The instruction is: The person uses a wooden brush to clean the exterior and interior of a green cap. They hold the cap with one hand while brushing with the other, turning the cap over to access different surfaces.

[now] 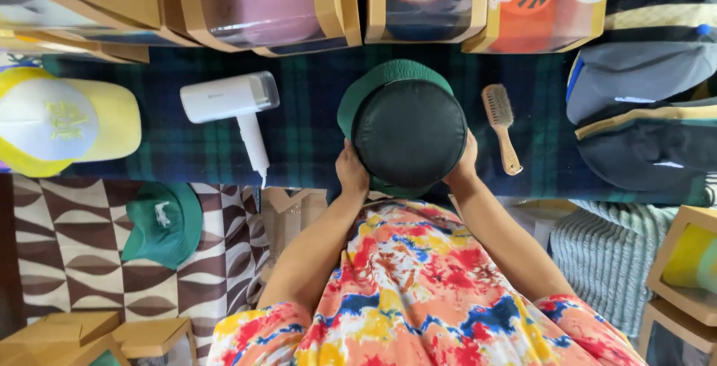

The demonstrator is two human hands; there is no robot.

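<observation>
Black, leather-like dome (409,133) sits at centre of the head view, seated inside a green cap (381,82) whose brim shows past its upper edge; both rest on the dark plaid cloth (314,134) directly in front of the person. Left hand (351,172) presses the dome's lower left side, right hand (464,166) the lower right; fingers curl round the rim, so both hands clasp the dome and cap between them, probably to keep the cap steady on its form. White handheld steamer (231,104) lies on its side just left of the cap, handle toward the person; wooden brush (500,125) lies just right, bristles up, both near the hands. Count: one steamer, one brush. Loose caps: one yellow-and-white cap (63,121) at far left, one second green cap (164,220) on the patterned rug (67,239), and a stack of dark caps (646,112) at right, number unclear. Four cardboard display boxes (261,4) with clear fronts line the top edge, each apparently holding a cap. More cardboard boxes sit at both lower corners, partly cut off.
</observation>
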